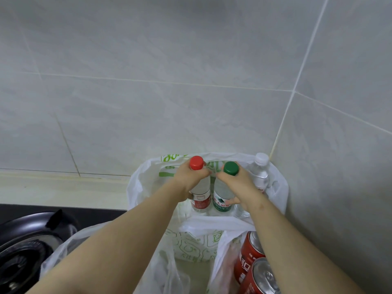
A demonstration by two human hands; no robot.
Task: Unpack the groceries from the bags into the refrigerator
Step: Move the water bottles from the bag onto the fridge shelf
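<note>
As left grip [192,177] clasps the red-capped bottle [201,195], right grip [238,182] clasps the green-capped bottle [221,197].

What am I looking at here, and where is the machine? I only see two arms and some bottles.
There is no machine. A person wears one camera on the head, and it looks down at their own arms. The left hand grips the red-capped bottle near its neck, and the right hand grips the green-capped bottle. Both bottles are upright in a white plastic bag on a kitchen counter, beside a white-capped bottle. Nearer the camera, a second bag holds red cans. A stove burner sits at the left.
</note>
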